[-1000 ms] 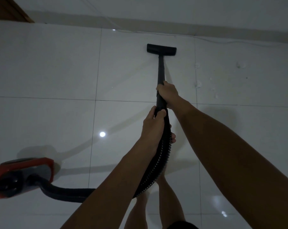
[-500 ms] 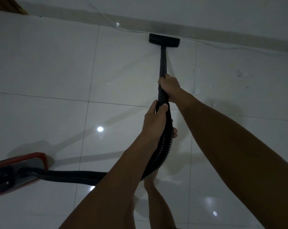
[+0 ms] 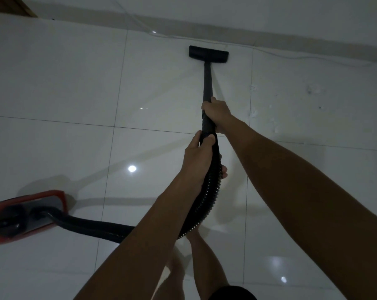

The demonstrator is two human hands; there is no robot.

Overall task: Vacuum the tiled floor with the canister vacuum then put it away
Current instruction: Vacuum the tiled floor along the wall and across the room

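Observation:
The black floor nozzle (image 3: pixel 208 54) lies flat on the white tiled floor (image 3: pixel 53 83), a short way in front of the wall base. Its black wand (image 3: pixel 207 81) runs back toward me. My right hand (image 3: pixel 216 112) grips the wand's lower part. Just behind it, my left hand (image 3: pixel 197 158) holds the top of the ribbed black hose (image 3: pixel 207 202). The hose curves down and left to the red and grey canister (image 3: pixel 25 215) at the lower left.
Small white bits of debris (image 3: pixel 253 112) are scattered on the tiles right of the wand. A thin white cord (image 3: pixel 291 56) lies along the wall base (image 3: pixel 269 37). A wooden corner (image 3: pixel 12 5) shows at the top left. My bare legs (image 3: pixel 204 256) stand below the hose.
The nozzle was pushed forward almost to the wall base, then drew back a little. Both hands kept their grip. The canister has stayed at the lower left.

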